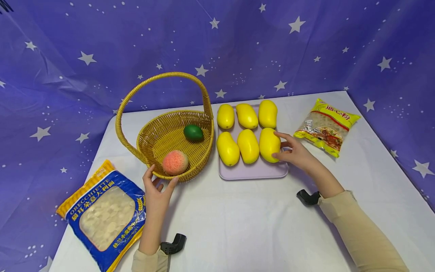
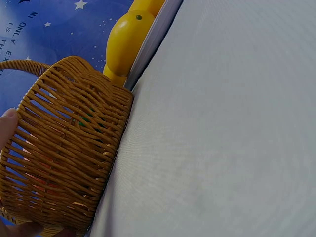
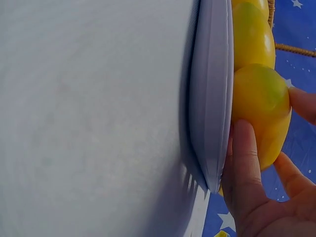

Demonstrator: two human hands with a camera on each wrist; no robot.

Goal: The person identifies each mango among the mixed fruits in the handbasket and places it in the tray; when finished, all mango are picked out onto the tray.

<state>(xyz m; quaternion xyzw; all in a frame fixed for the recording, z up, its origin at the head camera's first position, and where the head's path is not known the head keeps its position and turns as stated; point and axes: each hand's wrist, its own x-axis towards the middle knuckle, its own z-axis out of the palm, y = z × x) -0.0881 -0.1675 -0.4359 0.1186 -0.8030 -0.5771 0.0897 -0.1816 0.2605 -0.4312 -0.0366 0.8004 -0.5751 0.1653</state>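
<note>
A woven wicker basket (image 1: 200, 160) with a tall arched handle stands left of centre. Inside it lie a pink peach (image 1: 175, 162) and a dark green oval fruit (image 1: 193, 133). My left hand (image 1: 158, 190) holds the near end of the basket, thumb and fingers spread at its rim. Two rows of yellow mangoes lie on a pale lilac tray (image 1: 253, 173). At its near right corner, my right hand (image 1: 297, 153) holds a mango (image 1: 269, 145) from the side. In the right wrist view, thumb and fingers lie around that mango (image 3: 261, 98), which is still among the others.
A blue and yellow bag of orecchiette pasta (image 1: 105, 219) lies at the left, beside my left forearm. Another yellow pasta bag (image 1: 326, 126) lies at the back right. A white cloth (image 1: 238, 223) covers the table, and a purple starry curtain (image 1: 238, 45) hangs behind.
</note>
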